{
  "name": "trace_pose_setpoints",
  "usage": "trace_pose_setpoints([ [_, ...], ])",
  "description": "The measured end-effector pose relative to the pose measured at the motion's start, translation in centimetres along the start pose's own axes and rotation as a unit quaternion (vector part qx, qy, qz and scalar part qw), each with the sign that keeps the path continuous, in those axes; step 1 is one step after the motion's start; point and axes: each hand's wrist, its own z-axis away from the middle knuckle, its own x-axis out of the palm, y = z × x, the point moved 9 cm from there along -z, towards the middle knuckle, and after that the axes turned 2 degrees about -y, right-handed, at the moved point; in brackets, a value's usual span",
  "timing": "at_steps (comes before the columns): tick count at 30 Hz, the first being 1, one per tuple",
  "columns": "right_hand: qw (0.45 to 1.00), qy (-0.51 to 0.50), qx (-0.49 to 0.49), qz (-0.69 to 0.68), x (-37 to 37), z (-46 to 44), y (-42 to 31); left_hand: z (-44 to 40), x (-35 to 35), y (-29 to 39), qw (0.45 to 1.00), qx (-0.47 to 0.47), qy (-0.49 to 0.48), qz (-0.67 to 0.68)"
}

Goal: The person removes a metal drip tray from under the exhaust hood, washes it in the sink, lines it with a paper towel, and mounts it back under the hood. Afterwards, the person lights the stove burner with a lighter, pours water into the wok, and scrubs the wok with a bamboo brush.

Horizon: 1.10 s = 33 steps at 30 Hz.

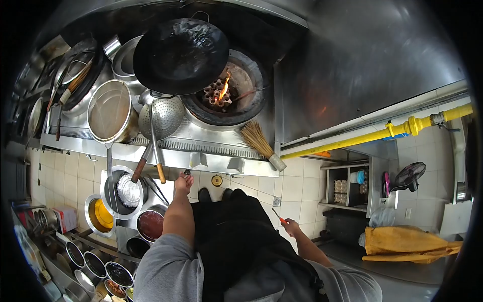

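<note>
At the front edge of the stove [173, 159] is a small black knob [187, 172], and the fingers of the left hand [183, 183] appear closed around it. For this grip, I would judge slow, small turns best, with the eyes on the flame [224, 86] inside the burner [259, 80] and the face kept back. Beside the burner, overlapping it in view, is a wok [181, 55]; a straw brush [261, 145] lies near. Lower, the right hand [290, 228] is clamped on an orange-handled tool [284, 220], better held away from the fire.
</note>
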Motion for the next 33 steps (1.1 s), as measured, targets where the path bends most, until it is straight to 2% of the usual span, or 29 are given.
trace_pose_setpoints([
  [8, 0.998, -0.011, 0.006, -0.057, 0.6, 0.3, 1.3, 0.3, -0.2, -0.1, 0.999, -0.001, 0.010, -0.031],
  [19, 1.000, -0.001, -0.006, 0.014, -0.8, -0.3, -0.8, -0.6, -1.3, -0.2, 1.000, 0.002, -0.004, -0.004],
  [33, 1.000, -0.007, 0.025, 0.000, -0.1, 0.9, 0.3, -0.4, 0.0, -0.3, 0.999, -0.001, -0.028, 0.022],
])
